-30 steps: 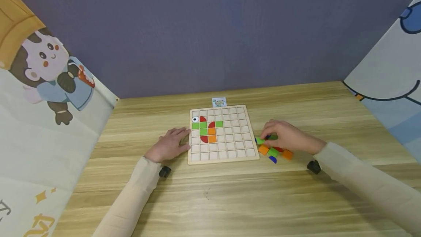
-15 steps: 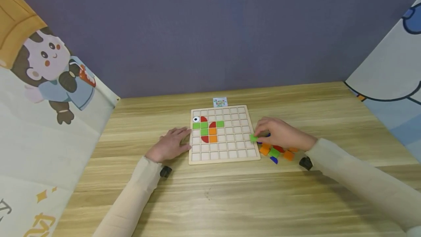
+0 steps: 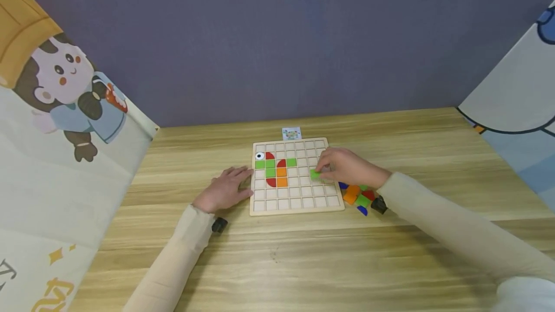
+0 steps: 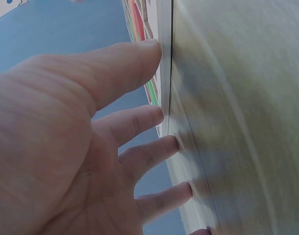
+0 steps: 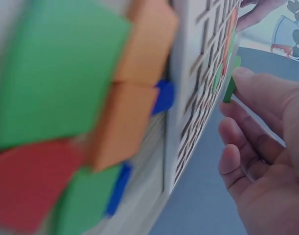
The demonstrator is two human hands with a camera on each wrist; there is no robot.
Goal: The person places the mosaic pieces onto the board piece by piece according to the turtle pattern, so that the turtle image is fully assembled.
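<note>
A light wooden grid board [image 3: 303, 203] lies on the table, with green, red and orange tiles and a white eye tile [image 3: 259, 156] set in its left cells. Over the right half of the board, my right hand [image 3: 347, 166] pinches a green square tile [image 3: 314, 174] between thumb and fingers; the right wrist view shows this green tile [image 5: 232, 81] too. My left hand [image 3: 223, 190] has its fingers spread, with the tips at the board's left edge. In the left wrist view the thumb and index finger of the left hand [image 4: 90, 132] meet the board's side.
Loose tiles in orange [image 3: 351, 194], green, red and blue lie in a pile just right of the board, partly under the right wrist. A small picture card [image 3: 292, 133] lies at the board's far edge. A dark wall panel [image 3: 303, 47] rises behind the table.
My right hand has picked the green tile from the pile and carried it left, over the board. My left hand stays in place at the board's left edge.
</note>
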